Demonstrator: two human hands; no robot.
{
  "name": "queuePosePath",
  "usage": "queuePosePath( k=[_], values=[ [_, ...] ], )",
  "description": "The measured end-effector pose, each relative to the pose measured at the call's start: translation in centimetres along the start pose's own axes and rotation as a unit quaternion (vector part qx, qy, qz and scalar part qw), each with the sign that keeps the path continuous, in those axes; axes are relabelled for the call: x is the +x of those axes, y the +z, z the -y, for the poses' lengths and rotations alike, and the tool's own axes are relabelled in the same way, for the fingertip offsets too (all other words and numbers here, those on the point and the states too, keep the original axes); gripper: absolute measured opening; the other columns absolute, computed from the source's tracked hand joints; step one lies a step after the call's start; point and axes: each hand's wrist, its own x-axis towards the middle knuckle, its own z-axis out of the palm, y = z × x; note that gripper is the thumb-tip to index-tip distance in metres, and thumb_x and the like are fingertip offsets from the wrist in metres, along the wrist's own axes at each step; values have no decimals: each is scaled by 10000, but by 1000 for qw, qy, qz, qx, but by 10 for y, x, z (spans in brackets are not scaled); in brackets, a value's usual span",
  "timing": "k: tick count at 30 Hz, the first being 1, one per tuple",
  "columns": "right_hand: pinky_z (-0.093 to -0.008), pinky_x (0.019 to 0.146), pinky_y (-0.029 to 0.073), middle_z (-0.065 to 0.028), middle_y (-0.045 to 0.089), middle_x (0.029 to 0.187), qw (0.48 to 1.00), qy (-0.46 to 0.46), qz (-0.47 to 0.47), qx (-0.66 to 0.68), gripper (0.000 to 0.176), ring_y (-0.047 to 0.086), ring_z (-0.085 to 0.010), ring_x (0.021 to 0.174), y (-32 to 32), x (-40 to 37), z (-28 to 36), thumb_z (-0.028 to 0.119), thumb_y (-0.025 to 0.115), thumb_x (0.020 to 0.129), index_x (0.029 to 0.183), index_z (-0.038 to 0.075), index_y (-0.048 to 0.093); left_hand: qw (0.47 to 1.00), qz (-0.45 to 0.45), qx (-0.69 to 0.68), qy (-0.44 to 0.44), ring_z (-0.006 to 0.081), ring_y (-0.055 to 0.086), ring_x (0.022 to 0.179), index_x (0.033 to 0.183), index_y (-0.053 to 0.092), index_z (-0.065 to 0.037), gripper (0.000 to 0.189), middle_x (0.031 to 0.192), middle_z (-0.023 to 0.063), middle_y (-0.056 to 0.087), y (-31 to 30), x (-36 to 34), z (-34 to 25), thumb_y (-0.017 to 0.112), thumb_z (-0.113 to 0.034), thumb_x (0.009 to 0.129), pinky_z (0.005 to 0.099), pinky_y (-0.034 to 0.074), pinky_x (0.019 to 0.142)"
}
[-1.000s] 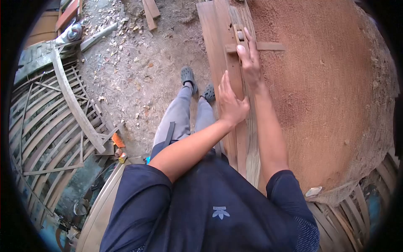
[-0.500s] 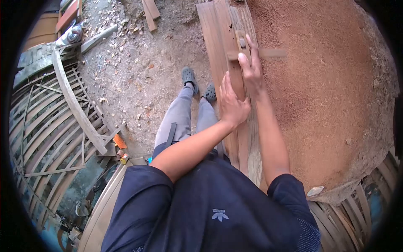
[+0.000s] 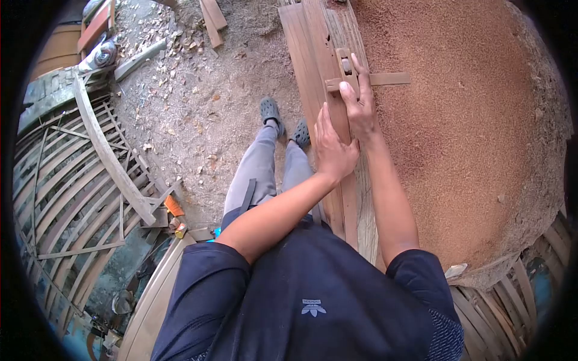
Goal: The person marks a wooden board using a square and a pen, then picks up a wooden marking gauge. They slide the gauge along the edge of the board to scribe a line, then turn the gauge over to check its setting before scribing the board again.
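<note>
My right hand [image 3: 362, 114] grips a wooden hand plane [image 3: 346, 67], its fingers along the right side of the body and the thumb on top. A flat crossbar [image 3: 390, 79] sticks out to both sides of the plane. Beneath it lies a long reddish-brown plank [image 3: 310, 66], with a rougher, greyish timber [image 3: 355, 36] along its right side. My left hand [image 3: 336, 151] lies on the boards just below and left of my right hand, fingers stretched out together and pointing up the plank.
Reddish sawdust [image 3: 457, 120] covers the ground at the right. Wood chips are scattered around my shoes [image 3: 271, 109]. Curved timber ribs [image 3: 66, 186] and a long curved beam [image 3: 108, 150] stand at the left. Small boards [image 3: 212, 21] lie at the top.
The plane and its crossbar, blurred earlier, now look sharp and sit slightly lower in the view. My right hand has shifted slightly with them; my left hand stays nearly in place.
</note>
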Motion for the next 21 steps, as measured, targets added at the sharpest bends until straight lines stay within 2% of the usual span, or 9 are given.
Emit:
queuePosePath(
  k=[3, 5, 8, 11, 13, 14, 18, 20, 21],
  values=[
    [-441, 1227, 279, -219, 458, 1541, 1000, 4, -10, -22, 629, 400, -350, 1459, 3, 22, -3, 236, 543, 988, 1553, 19, 372, 1000, 0, -7, 5, 477, 356, 1422, 1560, 186, 88, 1020, 1521, 322, 364, 3, 0, 3, 769, -71, 739, 501, 287, 1216],
    [-441, 1226, 280, -222, 448, 1554, 999, 36, 5, 13, 635, 387, -357, 1472, 0, 15, -1, 234, 547, 985, 1554, 12, 372, 1000, 0, -9, 10, 478, 355, 1422, 1558, 182, 95, 1022, 1519, 326, 363, -1, -4, 2, 771, -70, 740, 498, 286, 1216],
    [-433, 1227, 276, -226, 446, 1556, 1000, -18, 7, -3, 624, 380, -356, 1477, 0, 10, -11, 224, 534, 995, 1551, -4, 368, 1000, 11, 0, -3, 480, 359, 1418, 1554, 179, 108, 1015, 1505, 334, 372, -1, -1, 0, 768, -77, 748, 496, 287, 1216],
    [-433, 1230, 275, -216, 447, 1557, 999, 34, -10, 5, 615, 388, -346, 1473, 1, 24, 6, 232, 519, 1009, 1555, -6, 367, 1000, 9, 13, 8, 481, 366, 1409, 1555, 175, 112, 1016, 1495, 335, 380, 0, -3, 3, 756, -78, 743, 498, 289, 1212],
    [-421, 1230, 283, -201, 460, 1548, 988, 62, -50, 133, 622, 409, -335, 1458, -1, 35, 14, 255, 530, 1009, 1561, 13, 376, 999, 3, 30, 22, 482, 412, 1371, 1563, 170, 104, 1048, 1476, 354, 400, 0, -3, 6, 768, -106, 727, 504, 312, 1193],
    [-418, 1214, 320, -180, 484, 1524, 967, 87, -86, 222, 635, 436, -311, 1438, -4, 35, 23, 267, 558, 997, 1562, 32, 388, 999, 4, 29, 20, 482, 412, 1371, 1563, 170, 104, 1048, 1476, 354, 400, 1, -3, 6, 768, -106, 727, 504, 312, 1193],
    [-437, 1205, 349, -167, 504, 1499, 953, 102, -98, 269, 648, 456, -292, 1422, -44, 12, 61, 254, 585, 975, 1555, 38, 392, 1000, 4, 14, 20, 480, 421, 1364, 1567, 168, 106, 1022, 1470, 353, 414, -3, -2, 4, 732, -129, 747, 495, 320, 1190],
    [-473, 1196, 369, -161, 512, 1488, 918, 158, -99, 349, 670, 465, -295, 1418, -58, -9, 95, 274, 591, 962, 1551, 33, 383, 1000, 4, 3, 17, 478, 424, 1361, 1567, 171, 107, 1012, 1467, 352, 418, -3, -3, 2, 720, -130, 750, 492, 322, 1189],
    [-479, 1131, 440, -169, 516, 1474, 899, 183, -87, 388, 662, 497, -323, 1384, -60, -21, 110, 321, 579, 969, 1539, 38, 400, 1000, 6, 8, 13, 469, 420, 1368, 1570, 180, 95, 988, 1484, 333, 409, -3, -3, 2, 710, -133, 768, 488, 330, 1186]
  ],
)
